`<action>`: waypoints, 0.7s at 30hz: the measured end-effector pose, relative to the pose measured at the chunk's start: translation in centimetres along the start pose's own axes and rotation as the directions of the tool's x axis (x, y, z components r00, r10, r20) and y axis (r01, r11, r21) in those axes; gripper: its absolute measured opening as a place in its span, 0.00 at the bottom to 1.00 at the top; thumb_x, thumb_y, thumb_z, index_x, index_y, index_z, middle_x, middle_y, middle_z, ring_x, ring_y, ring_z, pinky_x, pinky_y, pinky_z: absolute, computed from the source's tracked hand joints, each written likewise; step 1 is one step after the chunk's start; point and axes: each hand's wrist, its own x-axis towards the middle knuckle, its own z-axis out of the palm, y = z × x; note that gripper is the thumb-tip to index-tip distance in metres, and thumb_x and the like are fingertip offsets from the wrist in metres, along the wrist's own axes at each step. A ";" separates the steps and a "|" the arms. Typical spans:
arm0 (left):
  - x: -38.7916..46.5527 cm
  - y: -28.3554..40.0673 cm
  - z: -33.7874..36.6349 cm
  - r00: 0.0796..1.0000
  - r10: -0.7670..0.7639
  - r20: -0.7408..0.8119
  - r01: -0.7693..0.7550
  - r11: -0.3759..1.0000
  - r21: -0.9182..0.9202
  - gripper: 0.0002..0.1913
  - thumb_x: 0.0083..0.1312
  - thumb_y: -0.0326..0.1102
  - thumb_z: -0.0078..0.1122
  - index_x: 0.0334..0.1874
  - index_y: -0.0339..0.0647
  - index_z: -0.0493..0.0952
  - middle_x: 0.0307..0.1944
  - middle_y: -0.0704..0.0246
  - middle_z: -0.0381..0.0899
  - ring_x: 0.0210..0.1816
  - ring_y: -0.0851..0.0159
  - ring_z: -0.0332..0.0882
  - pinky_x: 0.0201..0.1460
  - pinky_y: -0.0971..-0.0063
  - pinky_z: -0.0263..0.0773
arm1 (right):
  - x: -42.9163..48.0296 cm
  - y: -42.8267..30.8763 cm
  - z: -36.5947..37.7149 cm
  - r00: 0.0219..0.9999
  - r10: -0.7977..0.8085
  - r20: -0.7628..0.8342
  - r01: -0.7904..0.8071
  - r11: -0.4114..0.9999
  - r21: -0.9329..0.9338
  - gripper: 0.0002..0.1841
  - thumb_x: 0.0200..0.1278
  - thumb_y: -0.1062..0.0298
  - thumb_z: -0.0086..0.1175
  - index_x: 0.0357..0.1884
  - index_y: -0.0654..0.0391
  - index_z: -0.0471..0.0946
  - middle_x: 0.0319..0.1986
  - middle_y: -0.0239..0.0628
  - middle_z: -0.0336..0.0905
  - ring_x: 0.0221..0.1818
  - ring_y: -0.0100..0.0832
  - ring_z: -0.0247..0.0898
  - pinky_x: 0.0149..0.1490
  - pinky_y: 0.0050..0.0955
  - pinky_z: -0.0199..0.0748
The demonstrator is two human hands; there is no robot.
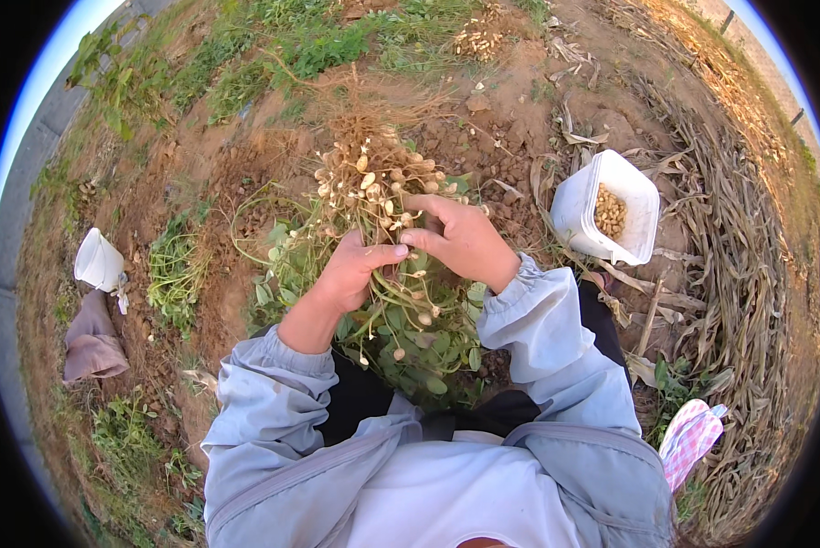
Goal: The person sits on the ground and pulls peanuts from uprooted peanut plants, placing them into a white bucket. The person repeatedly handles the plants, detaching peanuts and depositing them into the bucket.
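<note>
My left hand (350,272) grips the stems of an uprooted bunch of peanut plants (410,329) in front of my lap. Pale peanut pods (372,185) hang thickly among the brown roots (362,130) at the far end. My right hand (461,236) reaches into the pods from the right, fingers curled at the cluster and thumb close to the left thumb tip. Whether a pod is pinched in its fingers is hidden. Green leaves spread below both hands, with a few loose pods dangling among them.
A white plastic bucket (581,205) holding some peanuts (610,212) stands on the soil at right. Dry corn stalks (732,274) lie beyond it. A peanut pile (478,40) lies far ahead. At left are a white container (99,260), brown cloth (94,342) and pulled plants (177,270).
</note>
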 end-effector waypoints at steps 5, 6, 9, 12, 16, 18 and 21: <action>1.0 0.3 -1.1 0.994 -0.061 0.086 0.057 0.997 0.047 0.16 0.54 0.28 0.62 0.46 0.37 0.75 0.35 0.72 0.78 0.33 0.73 0.74 0.33 0.80 0.69 | 2.6 2.8 -0.5 0.982 -0.186 0.009 0.185 0.966 -0.182 0.15 0.53 0.57 0.60 0.33 0.60 0.79 0.26 0.43 0.78 0.29 0.39 0.75 0.35 0.32 0.70; 1.3 -0.3 -1.9 0.997 -0.038 0.071 0.038 0.999 0.005 0.16 0.54 0.28 0.62 0.46 0.36 0.75 0.36 0.71 0.79 0.34 0.72 0.75 0.32 0.78 0.70 | 2.7 2.8 -0.6 0.991 -0.129 0.030 0.131 0.985 -0.115 0.14 0.53 0.58 0.60 0.32 0.61 0.79 0.26 0.43 0.77 0.28 0.38 0.74 0.35 0.32 0.70; 1.9 -0.4 -2.6 0.997 -0.071 -0.018 0.071 0.997 -0.038 0.18 0.54 0.28 0.60 0.49 0.35 0.74 0.37 0.68 0.80 0.34 0.69 0.77 0.36 0.76 0.75 | 1.6 4.3 -1.6 0.991 0.075 0.112 -0.112 0.920 0.374 0.14 0.57 0.60 0.53 0.29 0.63 0.78 0.21 0.35 0.73 0.21 0.24 0.66 0.27 0.24 0.64; 2.9 0.7 -4.8 0.997 -0.082 -0.004 0.078 0.959 -0.272 0.20 0.55 0.27 0.56 0.52 0.34 0.72 0.38 0.68 0.80 0.37 0.68 0.78 0.36 0.74 0.76 | 0.1 4.3 -2.4 0.983 0.099 0.153 -0.181 0.613 0.769 0.16 0.57 0.57 0.46 0.33 0.62 0.74 0.15 0.29 0.65 0.12 0.16 0.50 0.18 0.18 0.47; 4.0 2.0 -6.8 0.998 0.000 -0.056 -0.018 0.942 -0.334 0.22 0.56 0.32 0.56 0.54 0.34 0.71 0.41 0.69 0.79 0.35 0.68 0.79 0.33 0.73 0.77 | 0.2 4.0 -1.6 0.986 0.111 0.121 -0.163 0.580 0.798 0.14 0.61 0.63 0.49 0.42 0.63 0.75 0.26 0.32 0.72 0.18 0.17 0.57 0.23 0.18 0.54; 4.0 2.5 -7.0 0.999 0.009 -0.042 -0.023 0.942 -0.335 0.22 0.57 0.33 0.55 0.54 0.34 0.71 0.41 0.69 0.79 0.36 0.68 0.79 0.36 0.73 0.77 | 0.6 3.3 -0.7 0.993 0.041 0.113 -0.100 0.802 0.588 0.13 0.61 0.65 0.53 0.44 0.62 0.77 0.29 0.32 0.75 0.25 0.20 0.65 0.31 0.20 0.64; 3.7 1.8 -7.2 0.999 -0.033 -0.033 0.018 0.924 -0.383 0.22 0.58 0.35 0.54 0.54 0.34 0.70 0.41 0.67 0.80 0.38 0.66 0.80 0.34 0.71 0.78 | 0.4 1.8 1.1 0.973 0.022 0.231 -0.097 0.942 0.321 0.11 0.60 0.64 0.58 0.40 0.59 0.79 0.28 0.33 0.77 0.30 0.25 0.71 0.37 0.24 0.70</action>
